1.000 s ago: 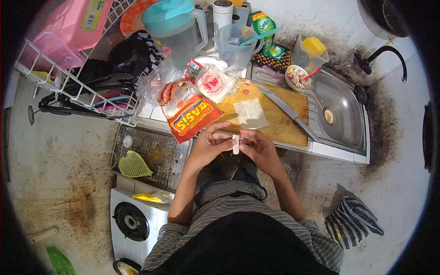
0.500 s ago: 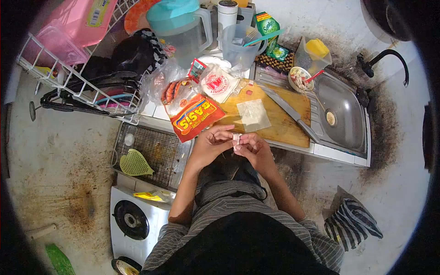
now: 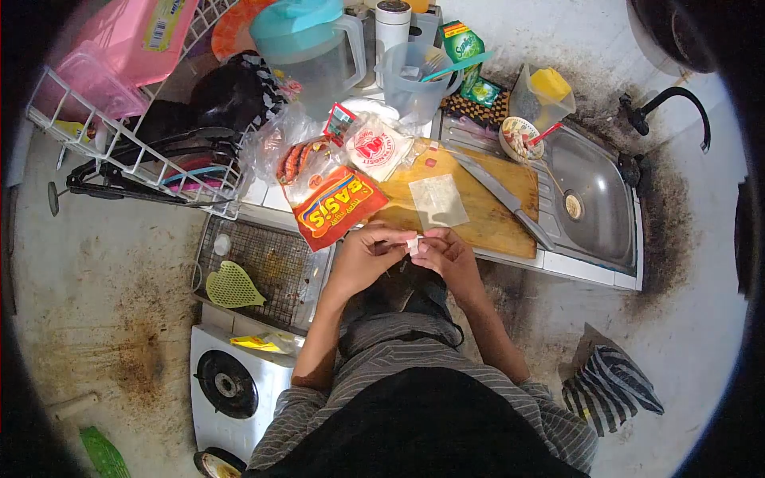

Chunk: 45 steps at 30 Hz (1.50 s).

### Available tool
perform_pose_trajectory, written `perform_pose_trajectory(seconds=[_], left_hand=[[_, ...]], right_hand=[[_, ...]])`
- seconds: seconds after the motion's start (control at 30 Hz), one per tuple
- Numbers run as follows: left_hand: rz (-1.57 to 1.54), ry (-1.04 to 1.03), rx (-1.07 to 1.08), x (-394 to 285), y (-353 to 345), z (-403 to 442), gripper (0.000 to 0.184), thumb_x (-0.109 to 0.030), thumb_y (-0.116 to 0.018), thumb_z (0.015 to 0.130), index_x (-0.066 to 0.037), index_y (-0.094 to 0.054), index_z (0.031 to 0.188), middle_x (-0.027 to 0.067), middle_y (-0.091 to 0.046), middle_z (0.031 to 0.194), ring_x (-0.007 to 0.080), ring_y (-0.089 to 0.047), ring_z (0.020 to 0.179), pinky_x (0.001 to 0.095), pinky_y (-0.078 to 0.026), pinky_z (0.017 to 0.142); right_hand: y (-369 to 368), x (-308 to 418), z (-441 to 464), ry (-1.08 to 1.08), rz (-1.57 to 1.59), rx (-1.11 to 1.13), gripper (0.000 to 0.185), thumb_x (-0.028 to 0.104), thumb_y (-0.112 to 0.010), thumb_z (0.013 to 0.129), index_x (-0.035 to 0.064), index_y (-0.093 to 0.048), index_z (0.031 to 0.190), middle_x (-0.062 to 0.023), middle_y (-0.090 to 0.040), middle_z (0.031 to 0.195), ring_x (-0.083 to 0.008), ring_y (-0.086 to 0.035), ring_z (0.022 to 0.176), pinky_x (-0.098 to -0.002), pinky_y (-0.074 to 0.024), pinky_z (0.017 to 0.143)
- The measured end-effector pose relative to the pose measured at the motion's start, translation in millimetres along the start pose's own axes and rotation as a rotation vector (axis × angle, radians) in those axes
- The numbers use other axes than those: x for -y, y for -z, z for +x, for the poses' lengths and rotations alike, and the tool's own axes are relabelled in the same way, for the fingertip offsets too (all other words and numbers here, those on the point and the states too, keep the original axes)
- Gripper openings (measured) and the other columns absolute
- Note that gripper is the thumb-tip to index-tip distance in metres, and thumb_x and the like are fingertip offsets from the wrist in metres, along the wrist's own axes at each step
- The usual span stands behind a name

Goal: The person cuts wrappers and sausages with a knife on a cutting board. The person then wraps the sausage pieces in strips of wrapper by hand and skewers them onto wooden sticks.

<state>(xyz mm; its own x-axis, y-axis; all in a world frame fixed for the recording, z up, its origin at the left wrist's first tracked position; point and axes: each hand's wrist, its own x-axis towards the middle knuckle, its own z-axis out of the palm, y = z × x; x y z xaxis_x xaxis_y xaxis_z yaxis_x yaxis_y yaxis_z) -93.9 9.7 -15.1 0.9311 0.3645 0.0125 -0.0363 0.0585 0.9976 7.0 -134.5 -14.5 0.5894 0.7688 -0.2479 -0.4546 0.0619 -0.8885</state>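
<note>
My left hand (image 3: 369,256) and my right hand (image 3: 448,259) meet in front of the counter edge, both pinching a small pale folded piece (image 3: 413,246) between their fingertips. Just beyond them, a thin square wrapper sheet (image 3: 439,200) lies flat on the wooden cutting board (image 3: 486,227). A knife (image 3: 504,198) rests across the board's right side. Left of the board are a red and yellow packet (image 3: 338,205), a white packet with a red print (image 3: 378,149) and a clear bag holding red sausages (image 3: 301,159).
A bowl with a red spoon (image 3: 519,137) stands at the edge of the sink (image 3: 594,199). Behind are a lidded jug (image 3: 312,72) and a cup of utensils (image 3: 414,84). At left are a dish rack (image 3: 103,151), a wire grill (image 3: 283,271) and a stove (image 3: 235,398).
The pale piece looks shorter and more folded than in the earliest frame. My fingers have closed nearer together around it. The view has shifted slightly.
</note>
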Motion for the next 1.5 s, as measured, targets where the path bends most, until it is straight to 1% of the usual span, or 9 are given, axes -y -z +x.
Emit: perform_pose_trajectory(seconds=[0.17, 0.3, 0.37, 0.77, 1.07, 1.13, 1.2, 1.37, 1.5], left_hand=[[0.132, -0.059, -0.008, -7, -1, 0, 0.023, 0.001, -0.059, 0.076, -0.005, -0.066, 0.097, 0.0027, -0.060, 0.091, 0.0067, -0.054, 0.072, 0.0166, -0.040, 0.061], [0.192, -0.097, -0.041, -11, -7, 2, 0.019, -0.002, -0.060, 0.077, -0.005, -0.066, 0.095, 0.0043, -0.060, 0.091, 0.0078, -0.054, 0.073, 0.0174, -0.040, 0.061], [0.214, -0.077, 0.001, -12, -9, 4, 0.017, 0.002, -0.058, 0.080, -0.002, -0.065, 0.095, 0.0066, -0.057, 0.097, 0.0117, -0.054, 0.090, 0.0222, -0.044, 0.076], [-0.113, 0.016, 0.002, 0, -24, 19, 0.024, 0.000, -0.062, 0.079, 0.001, -0.061, 0.102, 0.0064, -0.060, 0.097, 0.0117, -0.057, 0.090, 0.0238, -0.046, 0.079], [0.028, 0.035, 0.045, 6, -29, 27, 0.027, 0.000, -0.059, 0.081, 0.002, -0.057, 0.108, 0.0077, -0.062, 0.097, 0.0090, -0.058, 0.084, 0.0213, -0.045, 0.077], [0.024, 0.033, 0.012, 16, -23, 32, 0.027, 0.000, -0.059, 0.081, 0.002, -0.057, 0.108, 0.0081, -0.063, 0.095, 0.0104, -0.059, 0.083, 0.0224, -0.046, 0.077], [0.018, 0.037, -0.014, 22, -18, 33, 0.027, 0.001, -0.059, 0.080, 0.002, -0.057, 0.107, 0.0084, -0.064, 0.093, 0.0118, -0.060, 0.083, 0.0235, -0.047, 0.077], [-0.367, 0.162, -0.106, 10, -13, 27, 0.028, -0.001, -0.058, 0.082, 0.003, -0.055, 0.110, 0.0097, -0.060, 0.098, 0.0159, -0.060, 0.086, 0.0268, -0.051, 0.078], [-0.610, 0.228, -0.191, 3, -3, 19, 0.028, -0.003, -0.056, 0.083, 0.003, -0.053, 0.110, 0.0099, -0.060, 0.098, 0.0170, -0.061, 0.086, 0.0268, -0.052, 0.078]], right_hand=[[3, 3, 3, -0.049, 0.014, -0.050, 0.023, 0.010, -0.058, 0.083, -0.0003, -0.047, 0.101, -0.0104, -0.059, 0.092, -0.0169, -0.059, 0.085, -0.0287, -0.0518, 0.076], [4, 7, 3, -0.045, -0.001, -0.055, 0.026, 0.010, -0.060, 0.082, 0.0000, -0.045, 0.102, -0.0111, -0.059, 0.093, -0.0176, -0.060, 0.087, -0.0285, -0.0516, 0.077], [5, 7, 5, -0.034, -0.010, -0.048, 0.028, 0.009, -0.060, 0.082, 0.0003, -0.045, 0.103, -0.0111, -0.059, 0.093, -0.0177, -0.060, 0.087, -0.0283, -0.0516, 0.077], [24, 9, 1, 0.075, -0.044, -0.063, 0.025, 0.001, -0.059, 0.080, 0.0021, -0.046, 0.101, -0.0105, -0.059, 0.096, -0.0154, -0.057, 0.092, -0.0265, -0.0490, 0.081], [38, 3, 9, 0.152, -0.092, -0.144, 0.025, 0.001, -0.061, 0.079, 0.0015, -0.047, 0.099, -0.0117, -0.057, 0.099, -0.0193, -0.058, 0.086, -0.0283, -0.0494, 0.075], [44, 13, 24, 0.504, -0.909, -0.273, 0.023, 0.001, -0.060, 0.077, 0.0020, -0.049, 0.097, -0.0137, -0.054, 0.101, -0.0264, -0.057, 0.086, -0.0343, -0.0471, 0.074], [57, 33, 54, 0.767, -1.362, -0.375, 0.024, 0.003, -0.058, 0.074, 0.0021, -0.051, 0.097, -0.0148, -0.053, 0.100, -0.0318, -0.052, 0.090, -0.0397, -0.0429, 0.076], [98, 42, 134, 0.870, -1.827, -0.560, 0.028, 0.011, -0.056, 0.073, 0.0032, -0.054, 0.099, -0.0144, -0.053, 0.096, -0.0323, -0.048, 0.095, -0.0418, -0.0409, 0.079], [104, 50, 145, 0.801, -1.928, -0.427, 0.024, 0.011, -0.054, 0.073, 0.0032, -0.054, 0.096, -0.0138, -0.055, 0.092, -0.0316, -0.051, 0.091, -0.0418, -0.0431, 0.076]])
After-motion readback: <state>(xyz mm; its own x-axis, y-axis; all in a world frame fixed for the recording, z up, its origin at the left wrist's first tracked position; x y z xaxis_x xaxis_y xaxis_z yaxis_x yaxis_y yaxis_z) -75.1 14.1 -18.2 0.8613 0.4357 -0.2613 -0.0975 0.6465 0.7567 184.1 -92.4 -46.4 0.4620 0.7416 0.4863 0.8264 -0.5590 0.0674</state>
